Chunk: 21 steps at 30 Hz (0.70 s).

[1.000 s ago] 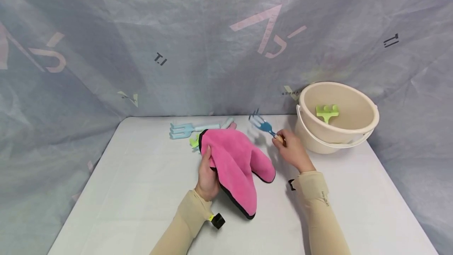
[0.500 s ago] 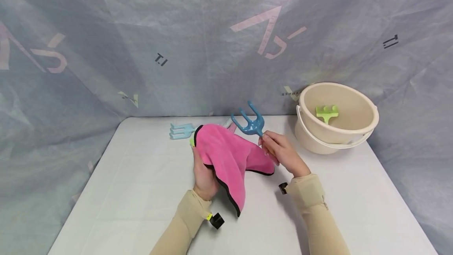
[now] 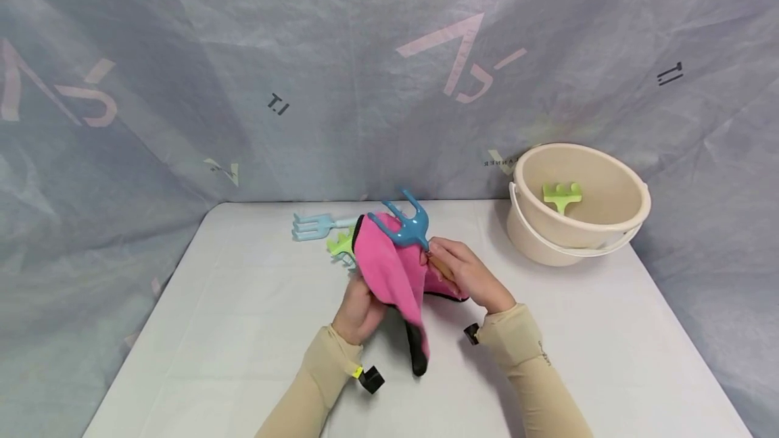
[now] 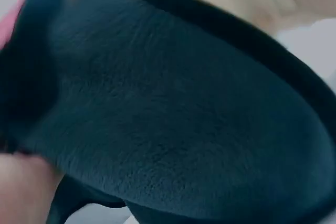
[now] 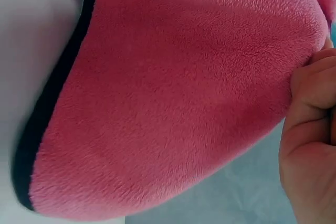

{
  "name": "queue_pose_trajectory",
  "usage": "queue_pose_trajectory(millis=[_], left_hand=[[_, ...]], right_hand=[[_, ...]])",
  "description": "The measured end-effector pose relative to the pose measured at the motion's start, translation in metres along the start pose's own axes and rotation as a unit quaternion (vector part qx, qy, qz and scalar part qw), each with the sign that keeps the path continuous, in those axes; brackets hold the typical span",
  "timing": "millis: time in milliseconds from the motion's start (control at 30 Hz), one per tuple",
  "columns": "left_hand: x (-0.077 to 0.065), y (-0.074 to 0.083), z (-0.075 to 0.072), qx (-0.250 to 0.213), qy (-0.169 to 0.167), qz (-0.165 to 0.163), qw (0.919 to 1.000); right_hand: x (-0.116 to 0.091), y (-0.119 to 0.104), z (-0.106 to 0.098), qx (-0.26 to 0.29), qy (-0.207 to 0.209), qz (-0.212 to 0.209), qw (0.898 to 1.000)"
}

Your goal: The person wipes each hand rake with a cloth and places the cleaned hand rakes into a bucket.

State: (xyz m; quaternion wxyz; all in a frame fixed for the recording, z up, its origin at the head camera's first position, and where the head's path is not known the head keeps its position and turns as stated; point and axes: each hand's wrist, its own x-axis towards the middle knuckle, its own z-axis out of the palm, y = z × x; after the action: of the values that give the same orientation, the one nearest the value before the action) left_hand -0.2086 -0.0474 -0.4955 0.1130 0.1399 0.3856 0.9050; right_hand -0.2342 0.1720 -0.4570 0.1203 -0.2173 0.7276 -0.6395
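My left hand [image 3: 358,309] grips a pink cloth [image 3: 389,269] with black edging, which drapes over the fingers and hides most of them. Its dark underside [image 4: 173,103] fills the left wrist view. With my right hand [image 3: 471,276] I hold a small blue hand fork [image 3: 412,227] by its tan handle. The fork's three tines point up and left and overlap the upper part of the cloth in the head view. In the right wrist view, the curled fingers [image 5: 315,80] are right at the cloth's pink face.
Behind the cloth lie a light blue hand rake [image 3: 313,226] and a green rake head [image 3: 343,243], partly covered. A cream bucket [image 3: 541,245] with a white handle stands at the back right, a green rake [image 3: 562,196] inside. Grey sheeting [image 3: 341,86] rises behind the white table [image 3: 213,330].
My right hand has brought the blue fork leftward from beside the bucket to the cloth and turned it. The cloth in my left hand has bunched narrower, uncovering more of the green rake head.
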Motion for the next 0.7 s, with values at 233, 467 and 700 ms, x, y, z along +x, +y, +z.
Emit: queue_pose_trajectory(millis=[233, 467, 700], left_hand=[[0.006, -0.013, 0.011, 0.186, 0.174, 0.118, 0.9598], [0.001, -0.018, 0.017, 0.214, 0.215, 0.165, 0.9385], [0.001, -0.014, 0.016, 0.2, 0.232, 0.164, 0.9378]], right_hand=[[0.004, 0.003, 0.012, -0.112, -0.017, 0.02, 0.993], [0.003, 0.0, 0.011, -0.185, -0.023, -0.018, 0.982], [0.003, 0.0, 0.007, -0.192, -0.045, -0.022, 0.98]])
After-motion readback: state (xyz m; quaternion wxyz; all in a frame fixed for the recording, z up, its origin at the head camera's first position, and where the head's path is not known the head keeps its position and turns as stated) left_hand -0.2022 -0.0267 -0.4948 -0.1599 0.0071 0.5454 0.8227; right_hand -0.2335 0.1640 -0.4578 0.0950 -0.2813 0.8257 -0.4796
